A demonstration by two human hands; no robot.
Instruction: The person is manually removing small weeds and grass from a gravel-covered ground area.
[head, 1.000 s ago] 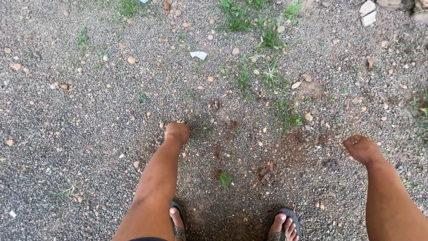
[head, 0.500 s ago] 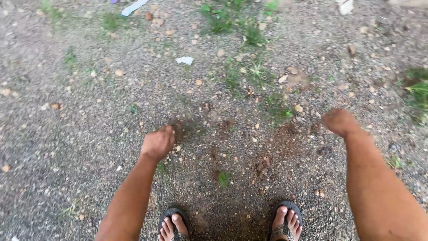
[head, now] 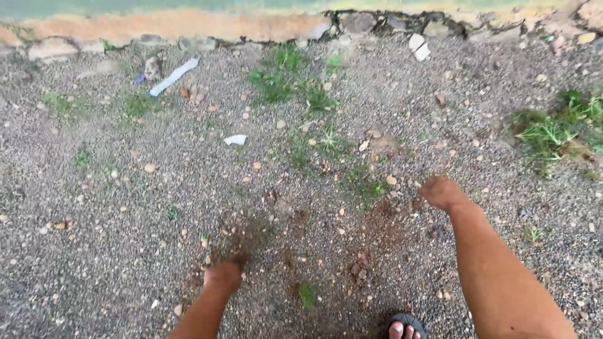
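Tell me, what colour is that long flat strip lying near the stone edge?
Pale blue-white strip, seen in the head view.

Both curled hands hide their fingers; the sandalled foot (head: pixel 405 328) is cut off below.

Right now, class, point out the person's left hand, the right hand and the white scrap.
left hand (head: pixel 223 275), head view, back of the fist
right hand (head: pixel 441 191), head view, knuckles
white scrap (head: pixel 236 139), head view, its middle
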